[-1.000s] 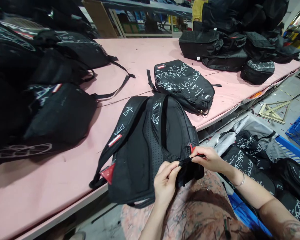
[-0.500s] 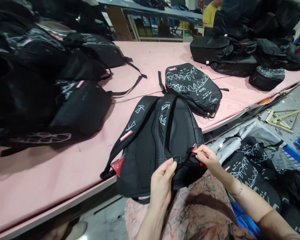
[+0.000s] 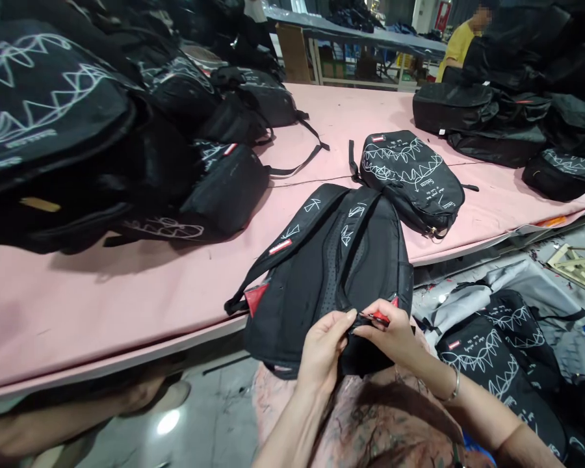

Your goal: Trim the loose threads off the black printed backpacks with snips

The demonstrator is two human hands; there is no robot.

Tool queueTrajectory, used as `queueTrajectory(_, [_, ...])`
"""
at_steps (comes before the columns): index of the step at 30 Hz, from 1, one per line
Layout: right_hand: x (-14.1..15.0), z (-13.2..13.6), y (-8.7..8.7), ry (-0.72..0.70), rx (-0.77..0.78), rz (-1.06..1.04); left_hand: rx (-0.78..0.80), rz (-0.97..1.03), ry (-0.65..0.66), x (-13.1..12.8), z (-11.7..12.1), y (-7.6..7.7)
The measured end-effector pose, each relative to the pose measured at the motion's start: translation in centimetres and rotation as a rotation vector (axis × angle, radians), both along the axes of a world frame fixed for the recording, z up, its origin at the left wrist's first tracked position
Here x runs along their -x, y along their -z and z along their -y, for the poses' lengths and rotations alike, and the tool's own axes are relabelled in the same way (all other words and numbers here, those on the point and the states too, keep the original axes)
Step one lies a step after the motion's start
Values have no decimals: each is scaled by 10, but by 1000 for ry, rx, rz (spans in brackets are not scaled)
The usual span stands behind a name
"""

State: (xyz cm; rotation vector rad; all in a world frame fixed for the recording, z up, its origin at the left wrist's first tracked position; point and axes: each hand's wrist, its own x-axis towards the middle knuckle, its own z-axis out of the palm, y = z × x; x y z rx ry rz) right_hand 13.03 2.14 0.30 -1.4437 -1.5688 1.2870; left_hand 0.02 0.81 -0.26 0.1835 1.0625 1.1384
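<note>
A black backpack [image 3: 297,305] lies with its padded back and shoulder straps up, half on the table and half over my lap. My left hand [image 3: 322,348] pinches the lower end of its right-hand shoulder strap [image 3: 350,260] between thumb and fingers. Close beside those fingertips, my right hand [image 3: 392,331] is closed on a small red tool with a dark tip, which looks like thread snips [image 3: 381,317]. The fingers partly cover the snips and the strap end. A red triangular tab [image 3: 255,299] shows at the bag's left side.
On the pink table [image 3: 175,286], another black backpack [image 3: 409,169] with white scribbles lies just beyond. Black bags are heaped at left [image 3: 53,130] and far right [image 3: 472,110]. More backpacks [image 3: 497,364] lie below on my right. A person in yellow [image 3: 458,45] is at the back.
My right hand has moved left from the bag's side to the strap end beside my left hand. The view has swung left, so things appear shifted to the right.
</note>
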Motion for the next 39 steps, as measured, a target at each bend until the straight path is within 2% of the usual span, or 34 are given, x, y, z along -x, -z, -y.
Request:
queueTrajectory(5, [-1, 6, -11, 23, -86, 10, -11, -35, -59, -6, 4, 1])
queueTrajectory(9, [-2, 2, -19, 0, -190, 124, -30, -23, -69, -14, 9, -1])
queueTrajectory(14, [-2, -9, -15, 10, 46, -81, -71, -62, -46, -15, 12, 0])
queueTrajectory(16, [-5, -9, -11, 26, 50, -129, -61, -20, -33, -14, 13, -1])
queueTrajectory(18, [-11, -6, -9, 96, -1, -116, -42, 32, -20, -14, 13, -3])
queueTrajectory(21, [-25, 4, -9, 197, -139, 13, -27, 82, -19, -15, 12, -8])
queueTrajectory(25, [-44, 19, -9, 134, -448, 227, -11, 109, -28, -18, 11, -12])
queueTrajectory(27, [-50, 24, -9, 86, -548, 279, -1, 112, -48, -19, 10, -13])
queueTrajectory(29, [-52, 26, -8, 65, -563, 293, 7, 113, -64, -20, 9, -14])
queueTrajectory(35, [-50, 24, -11, 25, -429, 296, 5, 97, -47, -22, 9, -14])
queueTrajectory(39, [-49, 21, -9, 0, -556, 358, -1, 73, -45, -23, 10, -14])
